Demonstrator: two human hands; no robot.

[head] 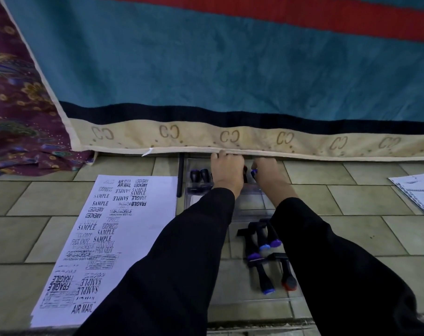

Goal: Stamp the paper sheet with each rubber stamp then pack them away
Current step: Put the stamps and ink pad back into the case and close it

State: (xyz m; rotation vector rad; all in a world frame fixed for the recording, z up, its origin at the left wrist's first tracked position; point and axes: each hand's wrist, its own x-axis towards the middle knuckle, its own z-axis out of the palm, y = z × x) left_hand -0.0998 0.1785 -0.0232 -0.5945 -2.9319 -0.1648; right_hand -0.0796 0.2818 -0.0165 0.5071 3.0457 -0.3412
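Note:
The white paper sheet (109, 238) lies on the tiled floor at left, covered with black stamp prints. A clear plastic box (249, 204) sits past it, with two black stamps (199, 177) standing in its far left corner. My left hand (226, 172) reaches into the far end of the box with its fingers bent down; what they touch is hidden. My right hand (266, 174) pinches a blue-capped stamp (254, 171) beside it. A red-capped stamp (245, 169) shows between the hands. Several black stamps (263, 248) with blue or red caps lie on a clear tray near me.
A teal, red and cream blanket (230, 69) hangs right behind the box, its hem touching my fingers. A patterned purple cloth (17, 105) lies at the far left. A black bar (180, 175) lies between sheet and box. Printed paper (419, 190) is at the right edge.

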